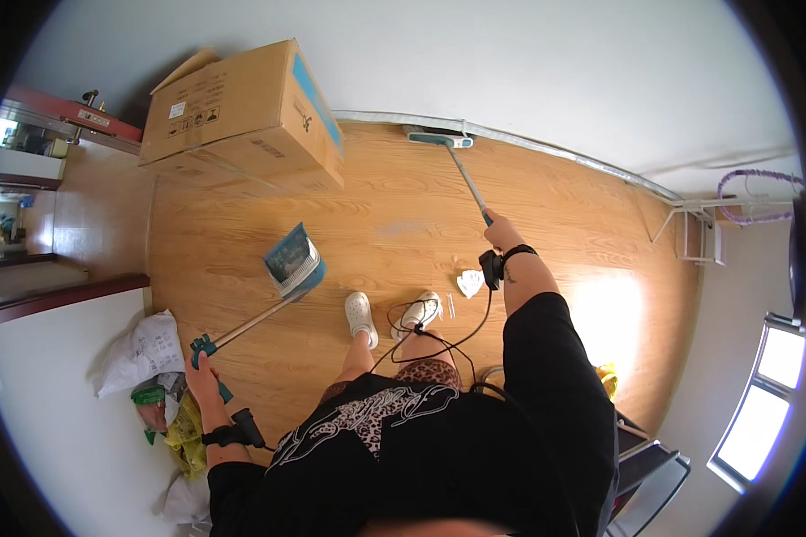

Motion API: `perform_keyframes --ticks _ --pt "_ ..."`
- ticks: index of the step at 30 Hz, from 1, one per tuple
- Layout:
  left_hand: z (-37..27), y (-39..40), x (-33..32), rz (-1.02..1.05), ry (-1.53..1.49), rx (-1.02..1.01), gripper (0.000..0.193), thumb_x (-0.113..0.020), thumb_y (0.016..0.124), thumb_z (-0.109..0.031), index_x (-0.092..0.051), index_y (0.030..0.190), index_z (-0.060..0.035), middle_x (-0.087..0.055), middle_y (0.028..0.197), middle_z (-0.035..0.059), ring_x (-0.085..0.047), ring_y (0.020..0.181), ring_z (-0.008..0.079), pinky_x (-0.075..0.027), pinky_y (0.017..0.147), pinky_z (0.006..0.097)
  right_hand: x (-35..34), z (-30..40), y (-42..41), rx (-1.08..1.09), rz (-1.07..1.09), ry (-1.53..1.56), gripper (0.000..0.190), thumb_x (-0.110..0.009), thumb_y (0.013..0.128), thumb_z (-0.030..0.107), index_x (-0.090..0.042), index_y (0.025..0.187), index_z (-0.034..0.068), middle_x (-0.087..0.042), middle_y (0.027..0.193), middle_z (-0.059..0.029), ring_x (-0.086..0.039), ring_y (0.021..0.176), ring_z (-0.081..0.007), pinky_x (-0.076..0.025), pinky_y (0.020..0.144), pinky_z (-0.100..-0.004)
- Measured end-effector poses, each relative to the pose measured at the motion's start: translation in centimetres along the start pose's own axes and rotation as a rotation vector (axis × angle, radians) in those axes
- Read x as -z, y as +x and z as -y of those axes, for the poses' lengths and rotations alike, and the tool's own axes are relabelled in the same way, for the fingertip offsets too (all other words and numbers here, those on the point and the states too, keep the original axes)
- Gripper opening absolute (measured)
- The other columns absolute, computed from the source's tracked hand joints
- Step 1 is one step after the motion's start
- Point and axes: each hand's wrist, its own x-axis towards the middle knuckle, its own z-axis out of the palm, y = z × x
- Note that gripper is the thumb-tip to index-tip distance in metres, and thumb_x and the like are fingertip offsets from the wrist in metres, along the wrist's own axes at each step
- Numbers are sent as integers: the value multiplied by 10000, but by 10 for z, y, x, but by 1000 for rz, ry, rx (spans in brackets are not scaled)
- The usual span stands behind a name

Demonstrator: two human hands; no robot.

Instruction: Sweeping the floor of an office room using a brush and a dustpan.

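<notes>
My left hand (203, 379) is closed around the teal handle of a long-handled dustpan (294, 263), whose pan rests on the wooden floor left of my feet. Grey debris shows inside the pan, by a row of white teeth. In my right hand (504, 231) is the pole of a broom (436, 138). The broom's teal and white head lies against the foot of the far wall. A crumpled white tissue (470, 284) and thin white sticks (451, 305) lie on the floor near my right shoe.
A large cardboard box (242, 121) stands by the wall, beside a doorway at left. Filled bags (141, 352) lean on the left wall. A white metal rack (702, 231) stands at the right corner. A black cable (443, 346) hangs before my legs.
</notes>
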Motion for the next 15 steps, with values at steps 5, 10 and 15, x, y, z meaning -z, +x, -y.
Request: perform_keyframes --ticks 5,10,15 --pt "-3 1 -3 30 -32 -55 363 -542 908 -254 -516 1147 17 -498 611 48 -454 468 125 -367 447 285 -27 -40 -35 23 110 -92 701 -476 770 42 -272 1404 262 -579 662 -164 -566 509 -246 -444 447 -369" --pt "-5 4 -8 50 -48 -90 333 -547 902 -253 -541 1092 20 -501 592 54 -455 450 134 -352 434 291 -50 -124 -170 -58 279 -87 750 -465 734 30 -265 1405 296 -599 660 -171 -584 498 -250 -459 429 -361" --pt "1 11 -10 60 -35 -104 287 -564 886 -254 -552 989 13 -527 612 74 -473 447 148 -351 430 300 -50 -158 -263 -51 303 -173 739 -507 694 50 -355 1379 282 -622 776 -205 -623 687 -263 -474 603 -318"
